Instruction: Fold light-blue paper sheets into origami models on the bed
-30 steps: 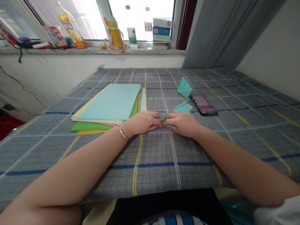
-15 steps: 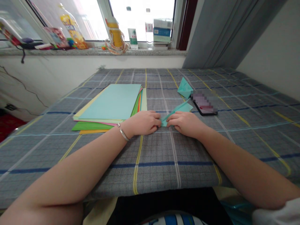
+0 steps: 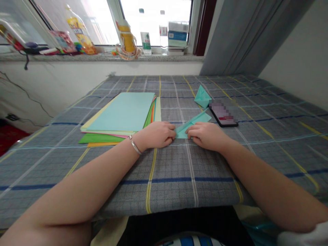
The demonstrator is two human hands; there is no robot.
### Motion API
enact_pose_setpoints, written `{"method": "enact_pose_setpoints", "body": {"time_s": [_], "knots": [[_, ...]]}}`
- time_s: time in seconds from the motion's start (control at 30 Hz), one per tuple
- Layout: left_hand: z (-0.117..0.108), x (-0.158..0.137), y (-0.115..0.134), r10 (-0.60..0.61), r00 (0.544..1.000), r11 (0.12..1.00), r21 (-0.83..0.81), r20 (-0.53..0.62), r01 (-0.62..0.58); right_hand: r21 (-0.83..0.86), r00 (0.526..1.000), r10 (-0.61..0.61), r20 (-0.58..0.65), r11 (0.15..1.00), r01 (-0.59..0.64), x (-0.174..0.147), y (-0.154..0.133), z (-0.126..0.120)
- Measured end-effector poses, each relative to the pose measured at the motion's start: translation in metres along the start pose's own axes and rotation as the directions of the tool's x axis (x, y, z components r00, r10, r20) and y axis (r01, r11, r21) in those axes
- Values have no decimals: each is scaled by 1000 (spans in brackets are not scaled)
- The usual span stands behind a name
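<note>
A folded turquoise sheet of paper [image 3: 191,124] lies flat on the checked tablecloth in the middle, creased along its length. My left hand [image 3: 159,134] grips its left corner, fingers and thumb closed together. On the paper's near edge, the curled fingers of my right hand [image 3: 206,135] press down, and they cover part of it. Behind the sheet stands a folded turquoise paper piece [image 3: 202,96] with a pointed top. Left of my hands is a stack of coloured paper [image 3: 121,111], a pale blue sheet on top.
A black-edged phone [image 3: 223,113] lies right of the folded sheet, its screen blurred. At the back, the windowsill [image 3: 102,58] carries a juice bottle [image 3: 80,30], a yellow container [image 3: 126,37], a white tube [image 3: 146,43] and boxes [image 3: 177,36]. A grey curtain [image 3: 246,37] hangs at the right.
My right hand has slid slightly to the right along the paper. The raised flap now lies flatter, with more of the paper showing. My left hand has stayed at the corner.
</note>
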State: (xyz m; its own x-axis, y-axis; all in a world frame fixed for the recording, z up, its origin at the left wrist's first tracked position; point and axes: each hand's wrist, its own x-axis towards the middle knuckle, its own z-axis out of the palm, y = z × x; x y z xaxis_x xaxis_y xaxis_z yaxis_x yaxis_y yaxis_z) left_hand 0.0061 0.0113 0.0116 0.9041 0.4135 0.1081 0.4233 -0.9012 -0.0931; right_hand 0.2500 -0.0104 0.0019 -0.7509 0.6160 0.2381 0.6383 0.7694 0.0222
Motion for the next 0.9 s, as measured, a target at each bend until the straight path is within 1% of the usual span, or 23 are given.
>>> {"method": "enact_pose_setpoints", "body": {"time_s": [0.17,0.23,0.33,0.43,0.53,0.6,0.63,0.73,0.77,0.83,0.9], "knots": [[2,-1,-3,-22,999,998,-53,-32,21,-18,996,-78,-40,997,77,5,-6,8],[2,-1,-4,-26,999,995,-93,-44,22,-12,995,-85,-43,996,85,6,-6,10],[-1,-2,-6,-14,999,990,-142,-48,7,26,998,-65,-28,998,65,5,-3,9],[-3,-3,-7,1,999,988,-156,-52,-9,71,1000,-14,-3,997,14,2,2,5],[-1,-4,-7,-5,993,975,-222,-117,-21,106,1000,28,9,994,-28,0,5,2],[2,-3,-5,-59,985,951,-309,-163,6,108,999,30,16,994,-32,0,5,1],[4,-3,-4,-104,980,933,-357,-169,38,104,999,27,18,994,-28,1,5,1],[11,-1,1,-257,956,864,-477,-142,162,85,1000,6,4,996,-6,2,3,4],[13,0,3,-296,945,842,-507,-142,187,73,1000,-4,-3,997,4,3,3,5],[17,2,6,-332,930,815,-545,-159,197,42,1000,-18,-9,999,19,4,2,8],[19,5,9,-329,928,823,-534,-173,192,2,1000,-21,-9,1000,21,4,1,10]]}}
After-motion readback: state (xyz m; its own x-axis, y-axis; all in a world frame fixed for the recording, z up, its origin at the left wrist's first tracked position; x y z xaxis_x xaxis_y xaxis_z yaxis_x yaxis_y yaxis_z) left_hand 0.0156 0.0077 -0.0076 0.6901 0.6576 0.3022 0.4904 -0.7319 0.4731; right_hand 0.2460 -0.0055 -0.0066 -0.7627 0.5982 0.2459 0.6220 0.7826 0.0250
